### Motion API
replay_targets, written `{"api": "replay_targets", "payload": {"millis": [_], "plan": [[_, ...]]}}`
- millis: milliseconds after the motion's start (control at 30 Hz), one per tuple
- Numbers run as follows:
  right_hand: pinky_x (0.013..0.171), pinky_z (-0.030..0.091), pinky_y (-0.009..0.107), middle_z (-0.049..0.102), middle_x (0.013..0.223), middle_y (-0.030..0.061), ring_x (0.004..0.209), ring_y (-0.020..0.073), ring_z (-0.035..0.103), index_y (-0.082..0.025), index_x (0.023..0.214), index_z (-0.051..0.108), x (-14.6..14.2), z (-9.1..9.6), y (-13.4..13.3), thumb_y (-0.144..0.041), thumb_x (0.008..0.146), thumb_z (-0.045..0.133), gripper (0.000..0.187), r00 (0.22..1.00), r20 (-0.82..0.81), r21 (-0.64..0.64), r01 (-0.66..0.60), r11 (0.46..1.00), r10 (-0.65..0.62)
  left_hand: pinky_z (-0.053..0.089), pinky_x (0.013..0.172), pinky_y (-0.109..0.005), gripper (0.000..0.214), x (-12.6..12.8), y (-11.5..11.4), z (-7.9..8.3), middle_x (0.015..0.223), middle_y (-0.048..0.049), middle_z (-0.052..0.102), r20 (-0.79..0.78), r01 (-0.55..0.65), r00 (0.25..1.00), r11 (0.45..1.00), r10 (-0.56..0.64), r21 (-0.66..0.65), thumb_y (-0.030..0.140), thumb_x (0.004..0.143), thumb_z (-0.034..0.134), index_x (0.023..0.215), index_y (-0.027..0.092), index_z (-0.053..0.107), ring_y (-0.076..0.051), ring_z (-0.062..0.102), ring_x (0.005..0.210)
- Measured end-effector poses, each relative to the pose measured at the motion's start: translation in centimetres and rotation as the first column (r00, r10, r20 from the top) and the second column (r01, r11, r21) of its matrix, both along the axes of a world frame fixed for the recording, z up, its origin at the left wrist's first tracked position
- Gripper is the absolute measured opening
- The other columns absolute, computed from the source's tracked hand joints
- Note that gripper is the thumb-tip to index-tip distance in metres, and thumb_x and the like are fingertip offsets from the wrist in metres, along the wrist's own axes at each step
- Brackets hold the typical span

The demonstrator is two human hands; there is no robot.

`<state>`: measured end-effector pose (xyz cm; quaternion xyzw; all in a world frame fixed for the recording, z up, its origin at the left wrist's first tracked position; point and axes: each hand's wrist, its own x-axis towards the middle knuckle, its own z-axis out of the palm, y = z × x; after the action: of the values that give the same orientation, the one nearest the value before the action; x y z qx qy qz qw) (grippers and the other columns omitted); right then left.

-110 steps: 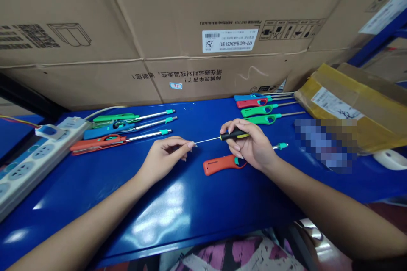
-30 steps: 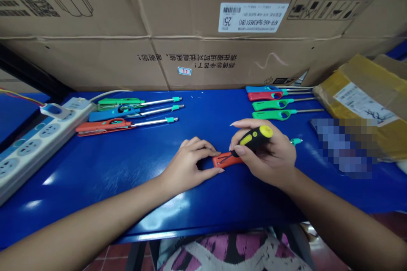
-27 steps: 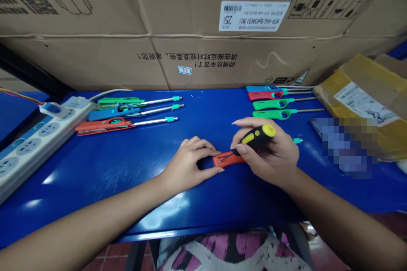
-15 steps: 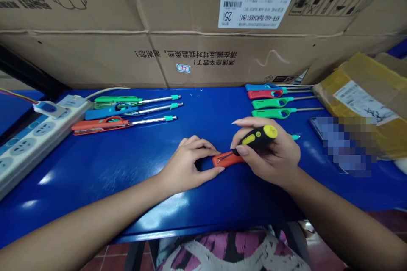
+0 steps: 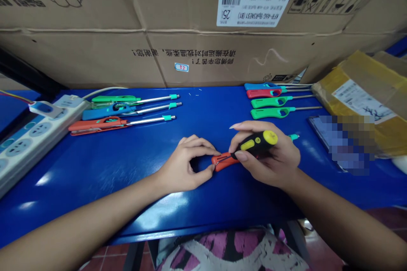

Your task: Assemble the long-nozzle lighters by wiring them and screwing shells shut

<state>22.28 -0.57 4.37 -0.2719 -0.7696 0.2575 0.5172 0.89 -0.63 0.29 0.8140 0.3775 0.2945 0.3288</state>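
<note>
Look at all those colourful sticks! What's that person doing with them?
A person works at a blue table on an orange lighter lying flat. The right hand grips a black-and-yellow screwdriver, its tip poking at the lighter's handle end, while the left hand pinches that same end. Off to the left lie three more lighters, and to the right four lighters.

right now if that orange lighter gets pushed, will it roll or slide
Probably slides: the orange lighter looks flat-sided, and the blue table is glossy. Likely light and stiff, being slim plastic.
</note>
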Motion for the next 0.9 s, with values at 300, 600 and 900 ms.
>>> {"api": "replay_targets", "payload": {"millis": [300, 600, 900], "plan": [[0.063, 0.057, 0.029, 0.074, 0.077, 0.0005, 0.063, 0.0147, 0.069, -0.022, 0.125, 0.057, 0.3, 0.0, -0.1, -0.025, 0.092, 0.068, 0.035, 1.000, -0.013, 0.065, 0.004, 0.998, -0.003, 0.043, 0.088, -0.040, 0.012, 0.0, 0.0, -0.3, 0.099, -0.0059, 0.075, 0.062, -0.026, 0.998, 0.999, 0.027, -0.018, 0.028, 0.087, 0.070, 0.095, 0.028, 0.080, -0.023, 0.064, 0.090], [0.062, 0.058, 0.028, 0.074, 0.077, -0.0001, 0.063, 0.0142, 0.070, -0.022, 0.125, 0.057, 0.3, 0.0, -0.1, -0.023, 0.092, 0.067, 0.035, 1.000, -0.022, 0.052, 0.003, 0.999, -0.002, 0.040, 0.085, -0.037, 0.008, -0.1, 0.2, -0.7, 0.098, -0.0039, 0.076, 0.057, -0.019, 0.998, 1.000, 0.020, -0.008, 0.030, 0.087, 0.074, 0.091, 0.031, 0.081, -0.022, 0.065, 0.088], [0.060, 0.057, 0.026, 0.073, 0.077, -0.0005, 0.062, 0.0134, 0.070, -0.023, 0.123, 0.059, 0.0, 0.1, -0.3, -0.022, 0.092, 0.067, 0.032, 1.000, -0.019, 0.009, -0.001, 1.000, 0.001, 0.038, 0.084, -0.037, 0.008, -0.3, 0.4, -1.0, 0.100, -0.0026, 0.076, 0.019, 0.004, 1.000, 1.000, -0.004, 0.021, 0.032, 0.088, 0.073, 0.091, 0.031, 0.081, -0.021, 0.064, 0.090]]}}
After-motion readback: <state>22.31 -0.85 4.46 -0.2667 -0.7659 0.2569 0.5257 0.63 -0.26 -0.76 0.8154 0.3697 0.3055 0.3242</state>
